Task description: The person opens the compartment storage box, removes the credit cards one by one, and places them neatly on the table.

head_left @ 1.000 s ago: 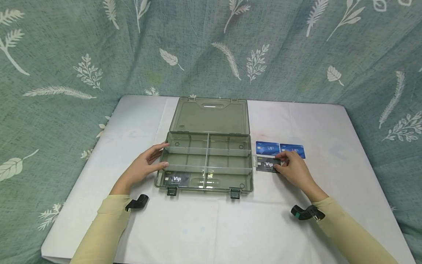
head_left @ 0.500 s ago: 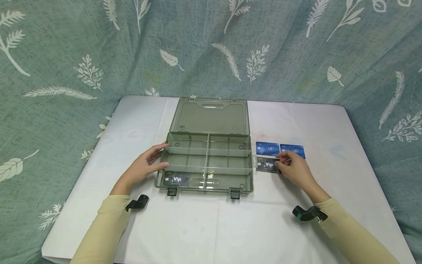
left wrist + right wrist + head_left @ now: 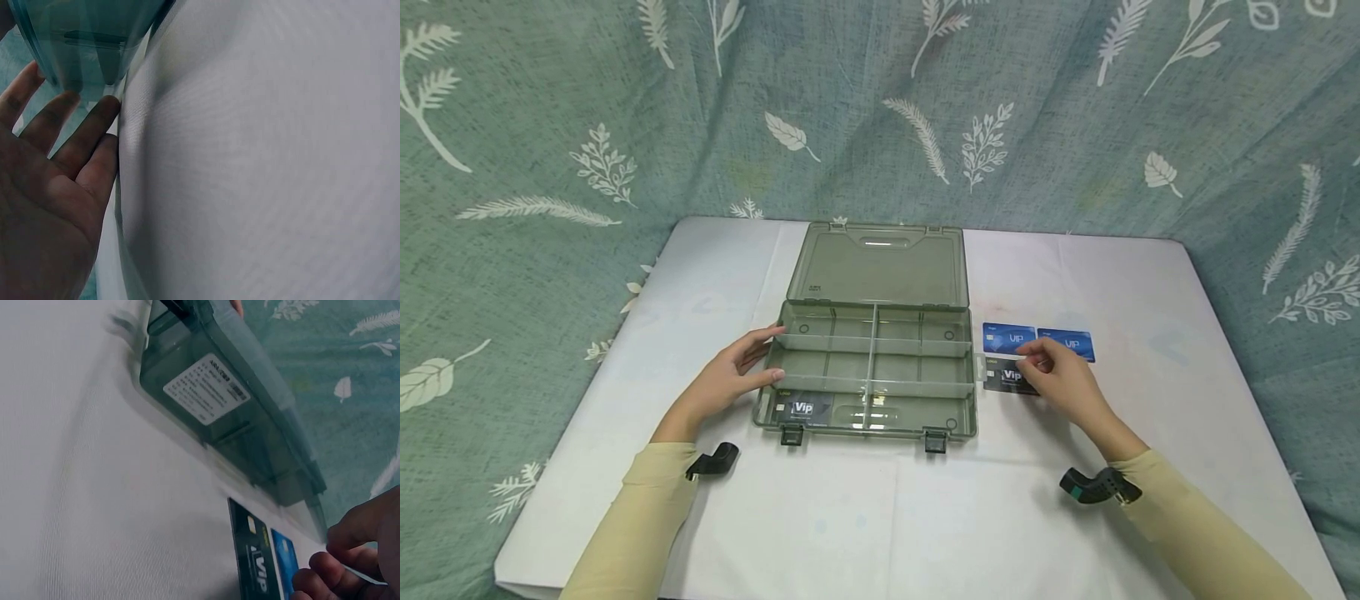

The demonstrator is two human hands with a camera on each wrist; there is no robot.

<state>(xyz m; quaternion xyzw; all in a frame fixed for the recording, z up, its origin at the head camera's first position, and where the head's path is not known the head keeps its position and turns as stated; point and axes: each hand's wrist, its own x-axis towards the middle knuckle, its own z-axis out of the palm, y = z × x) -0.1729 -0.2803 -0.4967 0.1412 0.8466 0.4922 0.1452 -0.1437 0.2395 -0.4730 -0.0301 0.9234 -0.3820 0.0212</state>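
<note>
A smoky green plastic compartment box (image 3: 847, 430) lies with its lid folded back on the white-covered table. My left hand (image 3: 727, 377) touches its left wall with thumb and fingertips; in the left wrist view the fingers reach straight toward the box wall. Inside the front left compartment sits a black VIP card (image 3: 820, 410). My right hand (image 3: 1063, 385) hovers over the right end of another black VIP card (image 3: 997, 375), fingers loosely bent. In the right wrist view that card lies flat, apart from the fingertips, and nothing shows gripped.
Two blue VIP cards, one at left (image 3: 1000, 337) and one at right (image 3: 1078, 345), lie behind the black card, right of the box. The lid (image 3: 880, 275) rests toward the back. A leaf-patterned green curtain (image 3: 865, 108) surrounds the table.
My right hand, earlier at the black card's right end with thumb and fingertips, now has come off it and shifted slightly left above it. My left hand and the box stay where they were.
</note>
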